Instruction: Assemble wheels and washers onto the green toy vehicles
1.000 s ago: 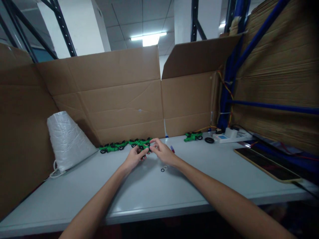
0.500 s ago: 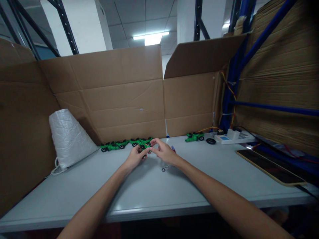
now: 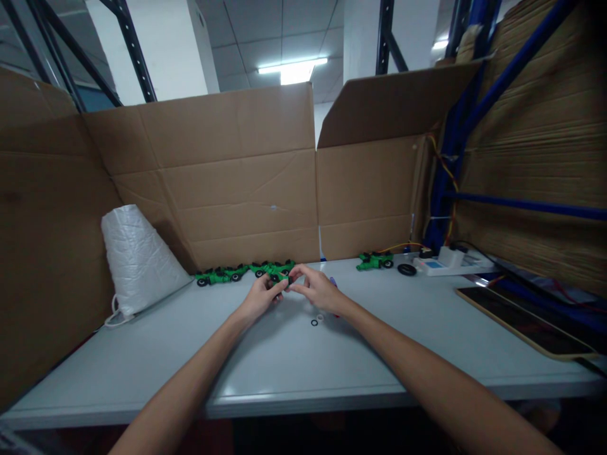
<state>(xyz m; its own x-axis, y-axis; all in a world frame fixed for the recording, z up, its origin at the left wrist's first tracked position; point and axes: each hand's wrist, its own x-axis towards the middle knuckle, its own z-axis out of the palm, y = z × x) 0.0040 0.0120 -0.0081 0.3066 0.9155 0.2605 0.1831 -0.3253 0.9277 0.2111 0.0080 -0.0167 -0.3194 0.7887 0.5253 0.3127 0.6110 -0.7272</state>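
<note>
My left hand (image 3: pixel 260 298) is closed around a small green toy car (image 3: pixel 279 277) with dark parts, held just above the table. My right hand (image 3: pixel 317 291) pinches at the car's right end, thumb and fingers close together; the fingertips partly hide what they grip. Below the hands lie a small black ring (image 3: pixel 313 323) and a pale ring (image 3: pixel 320 318). A blue-and-red pen-like thing (image 3: pixel 333 282) lies partly hidden behind my right hand. Green toy cars with black wheels (image 3: pixel 220 275) stand in a row behind my left hand, and another green car (image 3: pixel 374 261) stands farther right.
Cardboard walls (image 3: pixel 246 183) close off the white table (image 3: pixel 265 373). A white wrapped bundle (image 3: pixel 142 259) stands at left. To the right are a black ring-shaped item (image 3: pixel 406 270), a power strip (image 3: pixel 450 262), a flat dark-screened device (image 3: pixel 526 322) and a blue rack post (image 3: pixel 443 183).
The view has shifted slightly, so the surroundings sit a little farther right. Both hands stay at the green toy car, with the right fingers slightly re-posed at its end.
</note>
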